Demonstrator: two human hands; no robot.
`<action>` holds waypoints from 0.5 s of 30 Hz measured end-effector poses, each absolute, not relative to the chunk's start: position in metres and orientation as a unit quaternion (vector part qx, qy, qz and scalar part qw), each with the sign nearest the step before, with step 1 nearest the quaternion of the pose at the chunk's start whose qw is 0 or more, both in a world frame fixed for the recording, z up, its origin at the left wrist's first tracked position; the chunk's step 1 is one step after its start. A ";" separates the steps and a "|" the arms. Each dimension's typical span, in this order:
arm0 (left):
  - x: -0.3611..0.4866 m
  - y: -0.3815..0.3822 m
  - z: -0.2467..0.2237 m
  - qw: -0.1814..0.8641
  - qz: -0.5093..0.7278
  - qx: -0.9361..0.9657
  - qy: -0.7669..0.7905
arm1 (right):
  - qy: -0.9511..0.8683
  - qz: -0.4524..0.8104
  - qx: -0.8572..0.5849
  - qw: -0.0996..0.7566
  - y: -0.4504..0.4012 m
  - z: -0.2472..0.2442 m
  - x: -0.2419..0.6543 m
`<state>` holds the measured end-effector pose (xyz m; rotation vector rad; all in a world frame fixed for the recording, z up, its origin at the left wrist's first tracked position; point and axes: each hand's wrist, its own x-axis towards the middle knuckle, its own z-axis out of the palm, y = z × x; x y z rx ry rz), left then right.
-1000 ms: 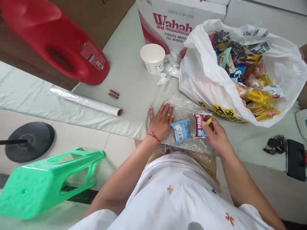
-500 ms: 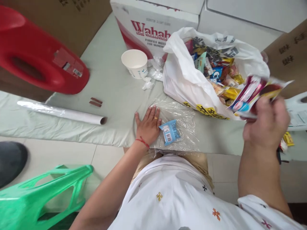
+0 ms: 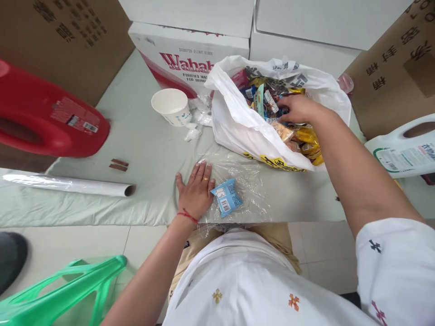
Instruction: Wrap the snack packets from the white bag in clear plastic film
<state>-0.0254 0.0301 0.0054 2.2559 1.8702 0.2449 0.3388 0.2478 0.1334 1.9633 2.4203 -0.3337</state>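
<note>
Holding wrapped snacks (image 3: 306, 136), a white bag (image 3: 243, 124) entered by the right hand (image 3: 299, 108), its grip part-hidden and impossible to tell, left hand (image 3: 195, 195) spread open, red jug (image 3: 45, 113) cut off.

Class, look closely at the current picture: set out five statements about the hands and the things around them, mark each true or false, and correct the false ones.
1. The left hand lies flat beside the blue packet. True.
2. The right hand is pressing on the paper cup. False: the right hand is inside the opening of the white bag.
3. The blue packet lies on clear plastic film. True.
4. The paper cup lies on its side. False: the paper cup stands upright.
5. The red container is to the left of the white bag. True.
</note>
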 end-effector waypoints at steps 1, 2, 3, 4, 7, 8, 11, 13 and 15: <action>-0.026 0.030 0.005 0.099 0.083 0.763 0.633 | 0.778 -0.103 0.619 0.007 0.258 0.125 0.337; -0.026 0.030 0.005 0.098 0.084 0.763 0.633 | 0.780 -0.098 0.618 0.000 0.267 0.116 0.336; -0.026 0.030 0.004 0.098 0.084 0.763 0.633 | 0.778 -0.093 0.621 -0.011 0.275 0.108 0.336; -0.026 0.030 0.004 0.097 0.084 0.763 0.633 | 0.773 -0.088 0.628 -0.018 0.280 0.100 0.336; -0.026 0.029 0.005 0.092 0.086 0.763 0.634 | 0.765 -0.073 0.640 -0.008 0.287 0.090 0.339; -0.026 0.029 0.005 0.091 0.086 0.764 0.633 | 0.764 -0.075 0.641 0.000 0.288 0.091 0.342; -0.026 0.029 0.006 0.090 0.085 0.765 0.632 | 0.752 -0.146 0.643 0.001 0.283 0.107 0.350; -0.026 0.029 0.006 0.090 0.087 0.765 0.632 | 0.733 -0.248 0.632 -0.047 0.276 0.119 0.349; -0.027 0.029 0.006 0.089 0.089 0.765 0.631 | 0.714 -0.307 0.617 -0.125 0.269 0.125 0.335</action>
